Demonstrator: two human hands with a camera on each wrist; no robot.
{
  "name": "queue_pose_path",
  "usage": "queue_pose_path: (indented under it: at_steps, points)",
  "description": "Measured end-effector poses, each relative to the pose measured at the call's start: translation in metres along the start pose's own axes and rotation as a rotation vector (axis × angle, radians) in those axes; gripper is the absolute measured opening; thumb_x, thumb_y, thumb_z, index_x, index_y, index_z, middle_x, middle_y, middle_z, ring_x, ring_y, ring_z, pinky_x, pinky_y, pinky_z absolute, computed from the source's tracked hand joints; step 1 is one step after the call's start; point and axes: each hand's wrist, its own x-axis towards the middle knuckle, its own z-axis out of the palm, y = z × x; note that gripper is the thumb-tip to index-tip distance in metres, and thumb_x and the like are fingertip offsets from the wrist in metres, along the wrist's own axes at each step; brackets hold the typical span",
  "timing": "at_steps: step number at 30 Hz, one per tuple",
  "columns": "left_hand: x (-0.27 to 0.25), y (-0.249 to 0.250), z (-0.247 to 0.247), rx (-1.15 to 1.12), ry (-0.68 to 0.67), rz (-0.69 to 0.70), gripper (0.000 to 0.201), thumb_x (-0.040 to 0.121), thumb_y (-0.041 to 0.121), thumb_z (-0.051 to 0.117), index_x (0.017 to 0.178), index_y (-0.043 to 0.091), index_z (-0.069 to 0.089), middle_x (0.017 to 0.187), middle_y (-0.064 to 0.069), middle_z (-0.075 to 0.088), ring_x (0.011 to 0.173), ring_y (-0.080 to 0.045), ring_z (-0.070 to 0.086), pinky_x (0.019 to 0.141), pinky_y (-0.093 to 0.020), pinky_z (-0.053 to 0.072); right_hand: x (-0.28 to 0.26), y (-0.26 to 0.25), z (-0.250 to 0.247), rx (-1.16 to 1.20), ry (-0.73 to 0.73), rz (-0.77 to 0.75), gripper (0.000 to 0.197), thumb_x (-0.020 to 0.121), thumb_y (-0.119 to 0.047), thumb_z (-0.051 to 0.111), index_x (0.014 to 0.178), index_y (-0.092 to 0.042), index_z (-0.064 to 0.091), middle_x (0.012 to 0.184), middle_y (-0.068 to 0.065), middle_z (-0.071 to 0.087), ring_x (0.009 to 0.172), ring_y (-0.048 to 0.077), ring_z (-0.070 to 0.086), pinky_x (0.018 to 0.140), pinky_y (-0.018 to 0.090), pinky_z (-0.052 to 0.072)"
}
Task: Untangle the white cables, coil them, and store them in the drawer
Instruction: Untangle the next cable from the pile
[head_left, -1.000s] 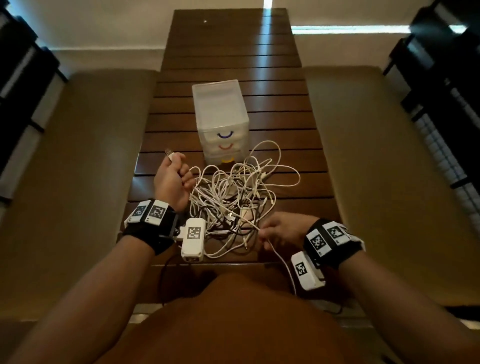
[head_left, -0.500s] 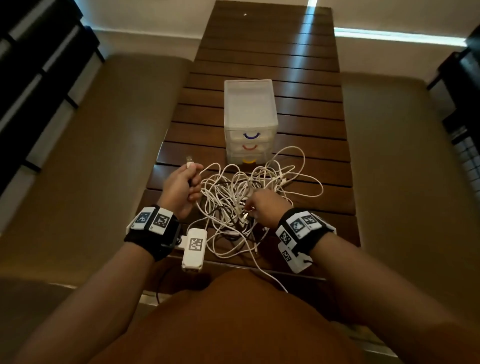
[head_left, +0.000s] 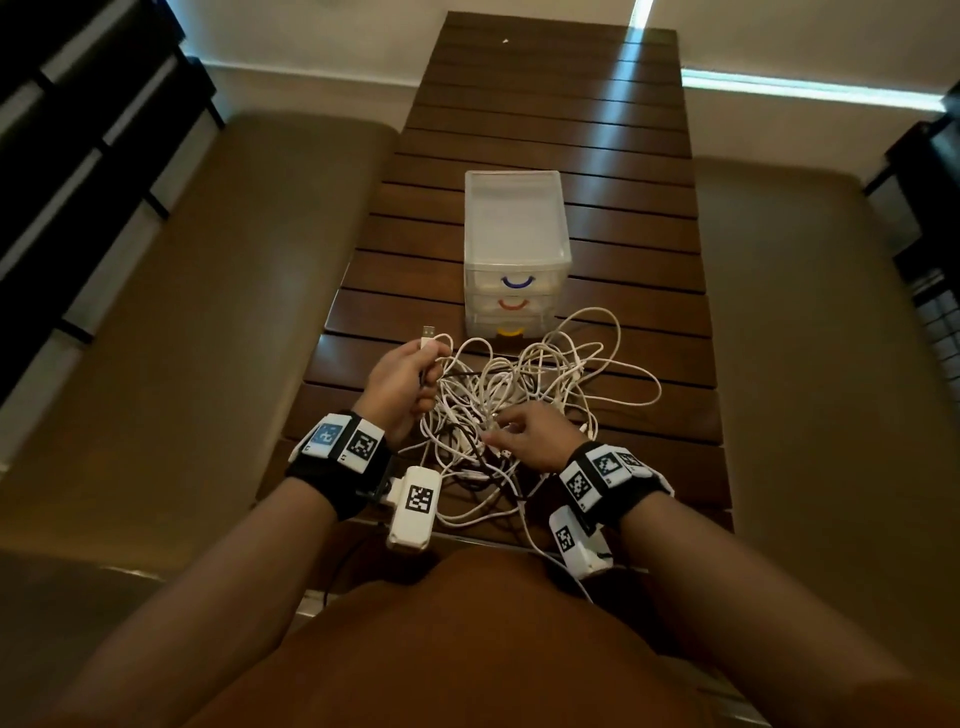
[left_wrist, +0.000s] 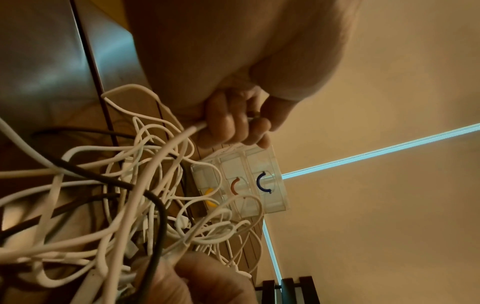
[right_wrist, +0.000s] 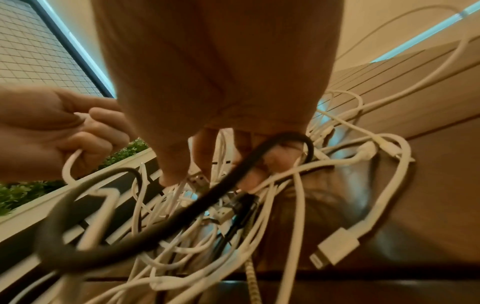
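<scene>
We note the left hand (head_left: 397, 384) at the left edge of the pile, its grip curled round one white cable just behind a USB plug (head_left: 428, 332) that stands above the fist. The white cables (head_left: 540, 384) lie tangled on the slatted tabletop (head_left: 649, 312), with a black cable (right_wrist: 145, 232) threaded through. The right hand (head_left: 535, 434) rests on the pile's near side, fingertips pinching strands. Beyond the tangle, touching its loops, stands the clear drawer unit (head_left: 514, 228), all three drawers closed.
</scene>
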Motion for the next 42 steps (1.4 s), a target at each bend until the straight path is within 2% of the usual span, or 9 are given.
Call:
queue_pose_path:
  at_steps: [6,9,13,16,19,24,29,38,42]
  points:
    - [-0.001,0.000,0.000,0.117,-0.067,0.111,0.007,0.091,0.019,0.062,0.095,0.016,0.066,0.068,0.002,0.049,0.052,-0.007,0.041,0.047,-0.019,0.035,-0.032,-0.027,-0.041,-0.272,0.147,-0.068,0.023,0.099,-0.033,0.048,0.100,-0.017,0.066,0.082,-0.003,0.063,0.067,0.011,0.054,0.066,0.031,0.048]
    - [-0.006,0.011,0.014,0.150,-0.159,0.263,0.026,0.085,0.000,0.062,0.096,0.022,0.070,0.081,-0.002,0.053,0.065,-0.012,0.050,0.057,-0.021,0.044,-0.049,-0.047,-0.080,-0.329,0.311,-0.212,0.023,0.099,-0.031,0.047,0.106,-0.019,0.066,0.091,-0.008,0.061,0.078,0.008,0.054,0.072,0.027,0.044]
    - [-0.012,0.035,0.040,0.254,-0.341,0.323,0.035,0.085,-0.008,0.059,0.103,0.021,0.067,0.101,-0.011,0.062,0.082,-0.014,0.063,0.072,-0.023,0.055,-0.068,-0.069,-0.120,0.036,0.368,-0.354,0.014,0.093,-0.024,0.061,0.101,-0.018,0.070,0.086,-0.002,0.067,0.067,0.008,0.060,0.058,0.018,0.048]
    - [-0.006,0.030,0.052,0.612,-0.428,0.281,0.016,0.085,0.011,0.069,0.089,0.027,0.068,0.099,0.005,0.064,0.090,-0.010,0.061,0.084,-0.030,0.052,-0.077,-0.085,-0.140,0.350,0.496,-0.506,0.007,0.092,-0.012,0.062,0.093,-0.012,0.069,0.077,-0.001,0.068,0.067,0.012,0.063,0.061,0.023,0.053]
    - [0.008,0.008,0.054,0.895,-0.340,0.340,0.015,0.083,0.028,0.074,0.072,0.033,0.066,0.091,0.009,0.060,0.089,-0.011,0.059,0.089,-0.038,0.049,-0.079,-0.096,-0.153,0.555,0.546,-0.585,0.011,0.095,-0.014,0.058,0.087,-0.017,0.065,0.077,-0.006,0.069,0.079,0.013,0.068,0.067,0.026,0.055]
    - [0.024,-0.008,0.040,1.051,-0.156,0.384,0.008,0.082,0.026,0.074,0.086,0.021,0.070,0.106,0.003,0.054,0.097,-0.013,0.054,0.089,-0.033,0.048,-0.088,-0.097,-0.165,1.154,0.371,-0.659,0.023,0.089,-0.031,0.049,0.079,-0.017,0.065,0.078,0.001,0.067,0.084,0.025,0.069,0.073,0.044,0.057]
    - [0.033,-0.020,0.014,1.164,-0.084,0.364,0.013,0.083,0.028,0.073,0.092,0.021,0.066,0.105,0.008,0.045,0.094,-0.011,0.049,0.078,-0.021,0.039,-0.091,-0.087,-0.167,1.257,0.344,-0.577,0.031,0.087,-0.044,0.042,0.078,-0.014,0.047,0.051,-0.007,0.041,0.039,0.005,0.032,0.042,0.018,0.031]
    - [0.033,-0.014,-0.007,0.987,-0.138,0.247,0.032,0.063,0.026,0.089,0.085,0.021,0.067,0.101,0.008,0.043,0.085,-0.008,0.049,0.065,-0.016,0.044,-0.086,-0.059,-0.158,1.058,0.388,-0.377,0.027,0.098,-0.028,0.040,0.099,-0.010,0.061,0.055,-0.006,0.034,0.044,0.007,0.026,0.044,0.023,0.019]
    - [0.013,0.020,0.010,0.740,-0.214,0.275,0.020,0.082,0.020,0.073,0.099,0.014,0.065,0.104,0.008,0.052,0.089,-0.002,0.054,0.072,-0.016,0.046,-0.074,-0.050,-0.142,0.977,0.325,-0.285,0.028,0.100,-0.009,0.038,0.114,-0.014,0.062,0.063,-0.005,0.044,0.055,0.009,0.036,0.052,0.021,0.026]
